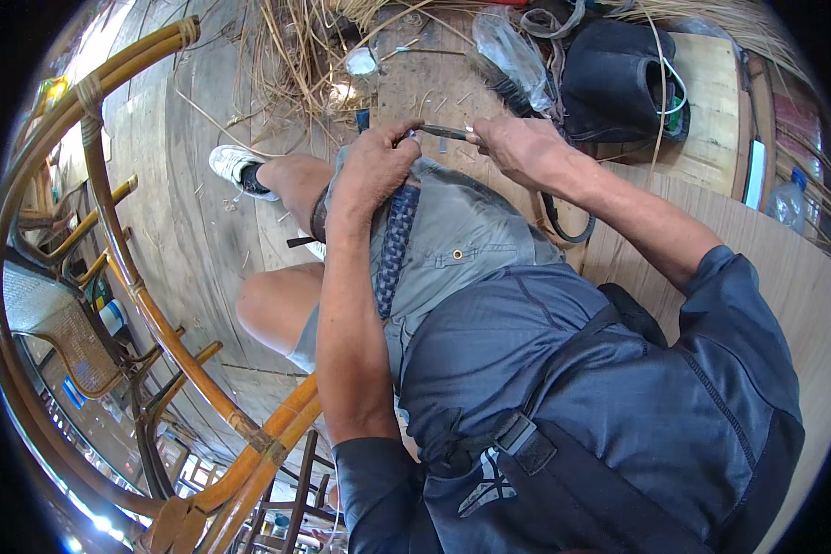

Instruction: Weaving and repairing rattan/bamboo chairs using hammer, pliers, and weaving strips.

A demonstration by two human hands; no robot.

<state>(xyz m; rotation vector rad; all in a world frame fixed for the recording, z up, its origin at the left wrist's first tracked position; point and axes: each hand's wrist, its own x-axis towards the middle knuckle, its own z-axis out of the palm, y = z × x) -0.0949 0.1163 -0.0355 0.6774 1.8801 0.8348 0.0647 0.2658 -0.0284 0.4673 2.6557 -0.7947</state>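
My left hand [376, 171] is closed around the upper end of a dark blue woven strip [395, 249], which lies across my lap along the grey shorts. My right hand [523, 148] grips a slim dark tool [445, 131] that points left, its tip meeting the left hand's fingertips. The tool's exact kind is too small to make out. What the left fingers pinch at the strip's end is mostly hidden by the hand. A black cord-like loop [572, 235] hangs below my right wrist.
A curved rattan frame [148, 305] stands close on the left. Loose rattan strands [295, 55] spread over the plank floor ahead. A black bag [614, 83], a clear plastic bag [508, 55] and a plastic bottle [787, 198] are to the far right, beyond a wooden surface [646, 208].
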